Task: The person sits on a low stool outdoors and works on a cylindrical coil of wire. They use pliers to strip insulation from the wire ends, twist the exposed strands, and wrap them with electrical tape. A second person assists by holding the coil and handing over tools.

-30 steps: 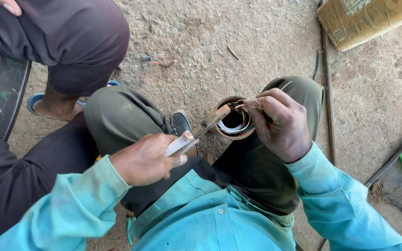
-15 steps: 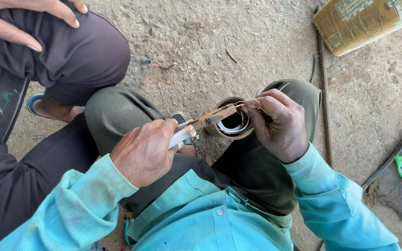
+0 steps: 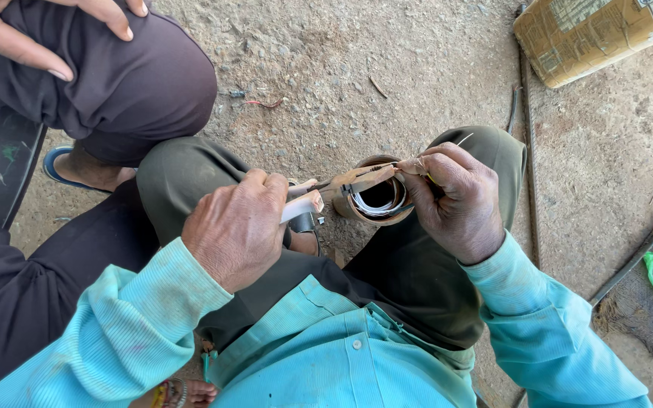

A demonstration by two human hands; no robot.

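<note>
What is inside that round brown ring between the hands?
Inside the ring a shiny metal band lines the wall around a dark hollow. The pliers, gripped by the left hand, cross its top; the right hand hides its right edge. The bottom cannot be seen.

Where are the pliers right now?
In the head view the pliers sit mid-frame, handles gripped in the left hand, tips reaching right across the round brown holder to the right hand.

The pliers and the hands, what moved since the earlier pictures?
The left hand rose and closed in, carrying the pliers up level so their tip meets the right hand. Another person's hand came onto the dark knee. The right hand kept pinching the thin wire over the round coil.
</note>
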